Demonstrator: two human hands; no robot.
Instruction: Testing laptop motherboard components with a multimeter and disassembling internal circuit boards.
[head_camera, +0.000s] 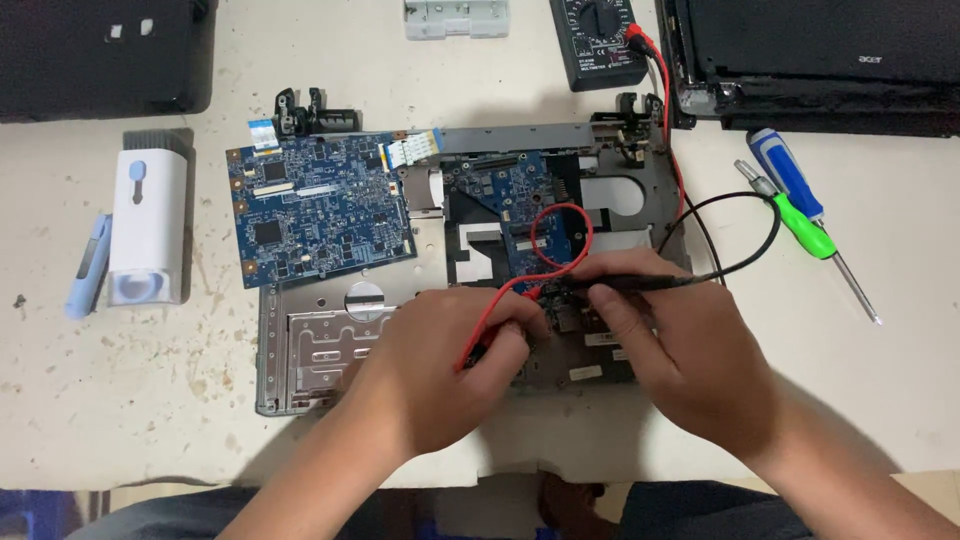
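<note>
red probe (492, 330) pinched in left hand (440, 375) | black probe (640, 284) gripped by right hand (680, 350), both tips on laptop base (300, 360), centre of table (100, 400) | loose blue circuit board (318, 208) upper left | multimeter (600, 42) behind | screwdrivers (800, 205) right

Lighting evenly and brightly from overhead; casting soft shadows beneath both forearms onto the pale tabletop (100, 400); staying sharp throughout, without glare.

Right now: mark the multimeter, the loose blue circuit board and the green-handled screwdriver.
multimeter (600, 40), head view, on its dial face.
loose blue circuit board (318, 208), head view, middle of the board.
green-handled screwdriver (803, 226), head view, on the green handle.
</note>
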